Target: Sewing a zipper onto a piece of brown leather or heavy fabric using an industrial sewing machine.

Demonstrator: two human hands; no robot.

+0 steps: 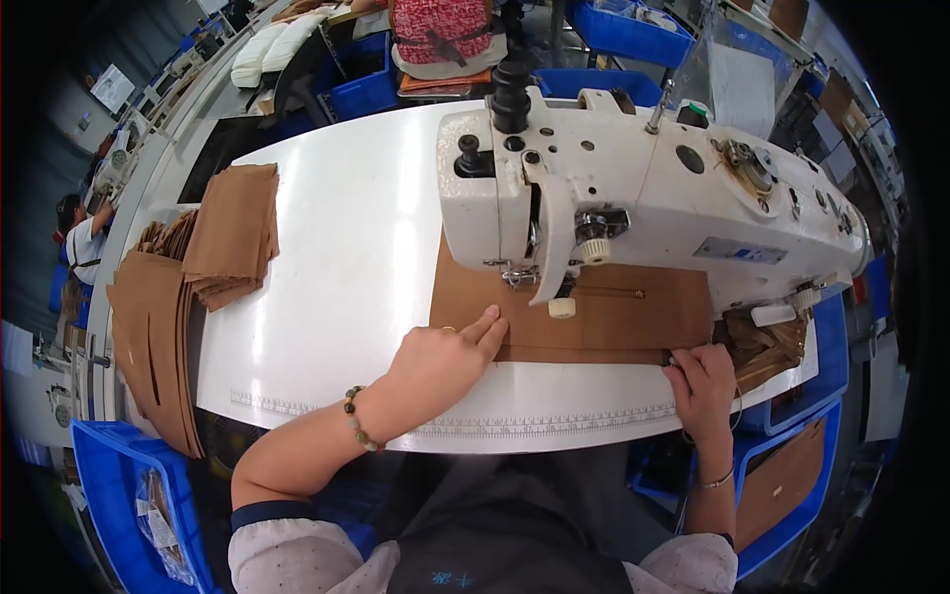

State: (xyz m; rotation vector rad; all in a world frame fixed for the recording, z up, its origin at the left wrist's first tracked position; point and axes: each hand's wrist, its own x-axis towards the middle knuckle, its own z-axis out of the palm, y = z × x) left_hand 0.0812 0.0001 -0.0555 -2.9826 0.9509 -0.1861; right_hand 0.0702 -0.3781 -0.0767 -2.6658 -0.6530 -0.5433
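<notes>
A brown fabric panel (584,322) lies on the white table under the head of a white sewing machine (633,168), with a folded strip along its near edge. My left hand (440,361) rests at the panel's left part, its index and middle fingers stretched out and pressing on the cloth near the presser foot. At the panel's near right corner, my right hand (705,381) is closed on the fabric edge in a pinch. A small dark tip shows by its fingertips and a thin loop beside its palm; I cannot make out what they belong to.
Stacked brown fabric pieces (233,228) and larger brown panels (153,337) lie at the table's left. Bunched brown cloth (762,342) sits right of the panel. Blue bins (129,495) flank the table. A ruler strip (534,424) runs along its near edge. Other people sit beyond.
</notes>
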